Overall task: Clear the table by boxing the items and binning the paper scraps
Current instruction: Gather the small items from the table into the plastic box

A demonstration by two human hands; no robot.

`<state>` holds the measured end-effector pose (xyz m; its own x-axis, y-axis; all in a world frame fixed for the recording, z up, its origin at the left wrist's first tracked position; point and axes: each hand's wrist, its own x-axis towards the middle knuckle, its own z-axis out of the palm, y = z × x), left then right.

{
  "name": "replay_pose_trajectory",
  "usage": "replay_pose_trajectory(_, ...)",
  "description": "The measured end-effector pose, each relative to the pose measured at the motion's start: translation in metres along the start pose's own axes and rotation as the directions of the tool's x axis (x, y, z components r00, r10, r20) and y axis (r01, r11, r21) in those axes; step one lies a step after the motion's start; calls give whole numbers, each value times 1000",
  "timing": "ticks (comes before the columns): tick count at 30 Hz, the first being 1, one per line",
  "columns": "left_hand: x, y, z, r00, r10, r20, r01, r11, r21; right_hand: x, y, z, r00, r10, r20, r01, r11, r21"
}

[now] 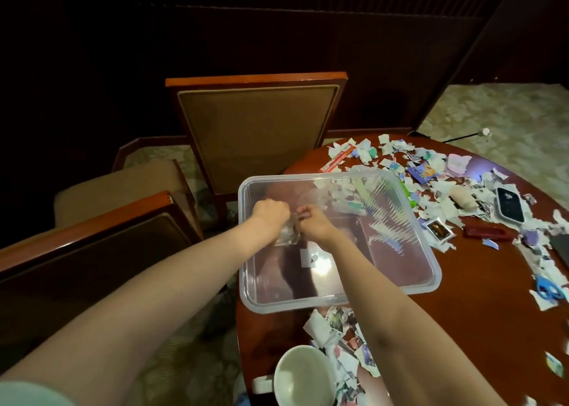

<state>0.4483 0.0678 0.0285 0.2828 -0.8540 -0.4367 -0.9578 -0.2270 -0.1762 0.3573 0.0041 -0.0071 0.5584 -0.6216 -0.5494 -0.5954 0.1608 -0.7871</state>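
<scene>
A clear plastic box (425,270) stands on the dark red round table (462,307), at its left edge. Both my hands reach into the box. My left hand (268,212) and my right hand (312,222) are curled together round a small clear plastic item (288,236) held above the box floor. What the item is stays blurred. Torn paper scraps (443,202) cover the far right of the table, and more paper scraps (341,338) lie at the near edge.
A white bowl (300,375) sits at the near table edge. Among the scraps lie a black-lidded container (509,205), a dark red case (488,232), blue scissors (549,290) and a red strip (335,159). Two wooden chairs (255,128) stand left of the table.
</scene>
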Motion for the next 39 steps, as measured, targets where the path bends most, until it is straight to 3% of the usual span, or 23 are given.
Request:
replay_pose_trajectory(6,5,-1,4,999,-37,31,35,997,75,-5,-2,-2,989,119,92,-118,993,-13)
replay_pose_trajectory(9,5,6,3,998,22,61,-41,941,337,-9,-2,2,960,213,180,-203,977,-69)
replay_pose_trajectory(12,1,8,-1,996,21,92,-67,848,526,-7,0,5,965,165,202,-141,982,-129)
replay_pose_trajectory(22,-11,14,-14,989,-122,83,47,794,606,-22,-8,-10,978,137,159,-74,934,-350)
replay_pose_trajectory(25,-11,17,-29,995,-95,21,75,885,459,-36,-9,-23,989,101,111,-56,933,-355)
replay_pose_trajectory(27,-8,18,-40,999,-40,-25,44,973,225,-49,-8,-36,996,70,63,-45,943,-331)
replay_pose_trajectory(29,-11,17,-53,1000,12,-20,-13,998,-56,-63,-6,-50,999,33,6,-31,970,-242)
replay_pose_trajectory(31,-12,16,-62,997,73,-2,-70,947,-314,-78,-2,-65,998,-8,-55,2,995,-99)
replay_pose_trajectory(34,-13,23,-70,991,126,-53,-131,771,-623,-102,3,-86,988,-55,-146,77,987,143)
replay_pose_trajectory(39,-30,69,-92,954,242,-174,-286,578,-764,-150,12,-112,925,-35,-377,220,860,460)
